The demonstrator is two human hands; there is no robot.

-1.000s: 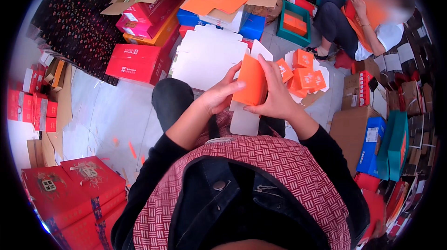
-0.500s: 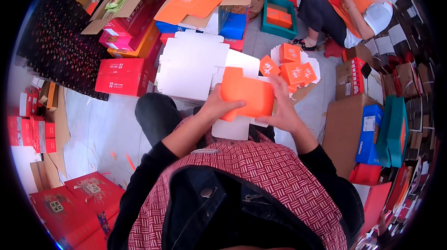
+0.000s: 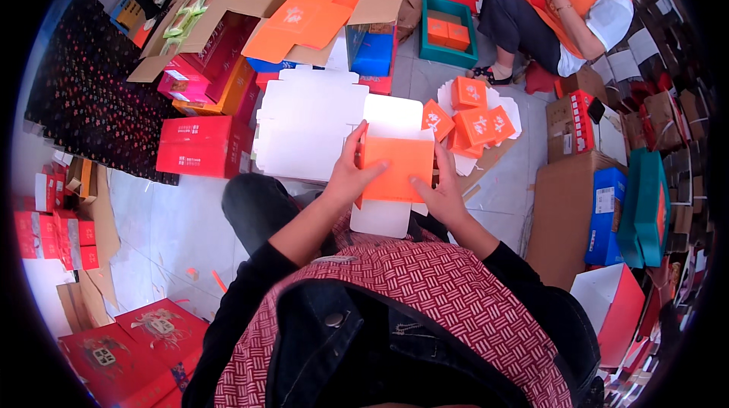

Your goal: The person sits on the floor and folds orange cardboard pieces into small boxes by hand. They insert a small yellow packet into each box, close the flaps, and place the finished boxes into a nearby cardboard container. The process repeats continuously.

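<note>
Orange box blank (image 3: 396, 169) is gripped on both sides: left hand (image 3: 351, 174) curls closed on its left edge, right hand (image 3: 440, 192) on its right, above white flat blanks (image 3: 311, 123).

Bare floor (image 3: 175, 218) lies open to the person's left, past the knee. Ahead, white flat sheets (image 3: 311, 123) and a heap of small orange boxes (image 3: 471, 116) fill the ground. A red box (image 3: 201, 146) blocks front-left; a brown carton (image 3: 562, 211) walls the right. Another person (image 3: 562, 9) sits beyond.
</note>
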